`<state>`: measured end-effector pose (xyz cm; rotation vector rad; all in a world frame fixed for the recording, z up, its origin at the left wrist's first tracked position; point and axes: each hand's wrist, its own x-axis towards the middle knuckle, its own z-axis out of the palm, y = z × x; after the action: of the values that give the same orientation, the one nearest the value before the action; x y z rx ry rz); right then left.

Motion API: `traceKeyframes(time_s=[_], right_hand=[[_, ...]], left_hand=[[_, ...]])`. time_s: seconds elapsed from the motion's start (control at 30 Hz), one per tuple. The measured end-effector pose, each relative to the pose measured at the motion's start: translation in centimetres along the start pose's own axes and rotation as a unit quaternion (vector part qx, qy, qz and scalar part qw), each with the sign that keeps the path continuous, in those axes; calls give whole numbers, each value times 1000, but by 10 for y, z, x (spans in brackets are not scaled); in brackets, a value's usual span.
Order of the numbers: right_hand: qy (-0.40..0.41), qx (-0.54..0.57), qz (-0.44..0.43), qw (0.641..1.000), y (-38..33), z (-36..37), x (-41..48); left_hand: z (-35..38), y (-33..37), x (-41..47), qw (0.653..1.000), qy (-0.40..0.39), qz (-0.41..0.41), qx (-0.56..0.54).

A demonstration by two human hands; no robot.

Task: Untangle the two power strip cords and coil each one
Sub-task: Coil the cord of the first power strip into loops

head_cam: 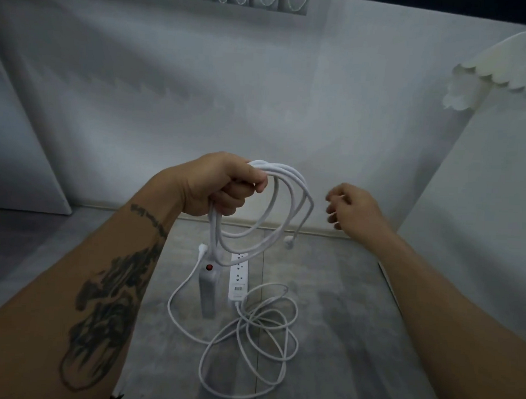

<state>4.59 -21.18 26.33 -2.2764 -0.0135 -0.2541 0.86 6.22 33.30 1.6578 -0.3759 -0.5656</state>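
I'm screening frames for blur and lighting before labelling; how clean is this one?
Head view: dim, flat bluish light, soft overall; the right hand is motion-blurred at its fingers, the left hand gripping the coiled cord is sharper; wide-angle bending curves the edges; no glare.

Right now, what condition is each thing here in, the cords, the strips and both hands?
Left hand: closed around the coiled cord.
Coiled cord: gathered in loops, held up, plug end dangling.
Strip with red switch: hanging from the coiled cord, lower end near the floor.
Second strip: lying flat on the floor.
Loose cord: uncoiled, sprawled in messy loops on the floor.
Right hand: open, holding nothing.
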Motion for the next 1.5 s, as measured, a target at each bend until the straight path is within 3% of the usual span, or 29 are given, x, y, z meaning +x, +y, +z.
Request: traceKeyframes(time_s=[0.1, 0.2, 0.43, 0.6, 0.87, 1.13, 1.43, 1.5], right_hand=[[-139, 82, -17, 987, -14, 11, -15], [-201, 85, -43, 975, -29, 19, -24], [-184, 117, 11, 976, -37, 27, -28], [-161, 112, -9, 981, -41, 29, -31], [-215, 123, -71, 966, -49, 27, -37], [-86, 37, -87, 992, -57, 23, -23], [-87, 122, -128, 980, -56, 17, -26], [-128, 102, -96, 982, -47, 23, -32]], left_hand=[[5, -4, 5, 1000, -7, -7, -1], [10, -5, 9, 1000, -17, -17, -2], [15, -5, 12, 1000, 15, -11, 25], [20, -7, 14, 998, 30, -21, 46], [21, -6, 12, 995, 59, 35, 76], [10, -14, 14, 965, 171, 93, 176], [1, -2, 6, 992, 103, 75, -22], [0, 4, 4, 989, 115, 77, -47]])
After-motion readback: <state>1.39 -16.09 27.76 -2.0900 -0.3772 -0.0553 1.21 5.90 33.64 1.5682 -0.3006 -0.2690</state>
